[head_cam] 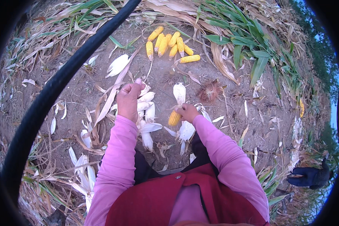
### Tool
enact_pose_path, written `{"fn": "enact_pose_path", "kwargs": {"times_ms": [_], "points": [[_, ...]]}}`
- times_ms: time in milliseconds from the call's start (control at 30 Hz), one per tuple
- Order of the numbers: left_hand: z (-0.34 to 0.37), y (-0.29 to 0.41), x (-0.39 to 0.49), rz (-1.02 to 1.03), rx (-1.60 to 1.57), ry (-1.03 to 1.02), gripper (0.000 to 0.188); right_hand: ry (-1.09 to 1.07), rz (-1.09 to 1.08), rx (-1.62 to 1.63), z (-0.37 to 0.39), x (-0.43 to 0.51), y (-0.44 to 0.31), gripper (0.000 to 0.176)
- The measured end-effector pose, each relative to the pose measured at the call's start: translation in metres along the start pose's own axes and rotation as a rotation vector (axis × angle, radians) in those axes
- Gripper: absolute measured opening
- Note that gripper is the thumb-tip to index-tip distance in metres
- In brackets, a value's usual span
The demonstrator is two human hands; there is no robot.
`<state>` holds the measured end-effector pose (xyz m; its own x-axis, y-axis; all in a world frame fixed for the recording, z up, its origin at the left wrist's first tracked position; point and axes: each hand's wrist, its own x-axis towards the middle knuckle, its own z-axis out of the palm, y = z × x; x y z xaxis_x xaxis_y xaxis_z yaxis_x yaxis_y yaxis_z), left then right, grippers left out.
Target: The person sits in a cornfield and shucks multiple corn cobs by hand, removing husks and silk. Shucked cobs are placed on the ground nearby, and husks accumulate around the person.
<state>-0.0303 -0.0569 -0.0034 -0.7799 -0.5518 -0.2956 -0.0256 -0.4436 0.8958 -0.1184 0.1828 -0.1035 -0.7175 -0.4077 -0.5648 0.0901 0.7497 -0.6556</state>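
Note:
My right hand grips an ear of corn near its middle; yellow kernels show at the near end, and pale husk stands out beyond the fingers. My left hand is raised to the left with its thumb against the curled fingers; whether something thin is pinched there I cannot tell. Beside and partly behind it lies a pile of ears in pale husks. Several bare yellow corn cobs lie grouped on the soil farther off. Loose white husks rest below my right hand.
Green and dry corn stalks form a band across the far side. A clump of reddish corn silk lies right of the held ear. A dark curved cable or strap crosses the left of the view. Another person is bent over at the far right.

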Motion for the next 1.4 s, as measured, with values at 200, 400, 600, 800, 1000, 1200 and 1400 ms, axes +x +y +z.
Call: {"fn": "enact_pose_path", "kwargs": {"times_ms": [200,400,600,800,1000,1200,1400], "points": [[-0.002,0.015,0.0,-0.019,-0.024,-0.022,0.013,0.417,-0.211,0.628,-0.114,0.04,-0.063,0.042],[-0.074,0.058,0.008,0.369,0.054,0.228,0.03,0.195,-0.24,0.71,-0.093,-0.039,-0.082,0.032],[-0.229,0.016,0.025,-0.01,1.341,0.34,0.033,0.088,-0.15,0.495,-0.059,-0.068,-0.043,0.03],[-0.28,-0.114,0.039,-0.4,1.308,-0.094,0.036,0.07,-0.022,0.429,-0.051,-0.035,-0.018,0.029],[-0.245,-0.197,0.117,-0.107,1.298,-0.064,0.035,0.049,0.136,0.397,-0.044,-0.009,0.003,0.029],[-0.235,-0.253,0.138,-0.519,1.542,-0.097,0.057,0.079,0.253,0.414,-0.036,0.001,0.015,0.031],[-0.256,-0.26,0.137,-0.498,1.428,-0.022,0.061,0.004,0.316,0.371,-0.028,0.009,0.024,0.033]]}}
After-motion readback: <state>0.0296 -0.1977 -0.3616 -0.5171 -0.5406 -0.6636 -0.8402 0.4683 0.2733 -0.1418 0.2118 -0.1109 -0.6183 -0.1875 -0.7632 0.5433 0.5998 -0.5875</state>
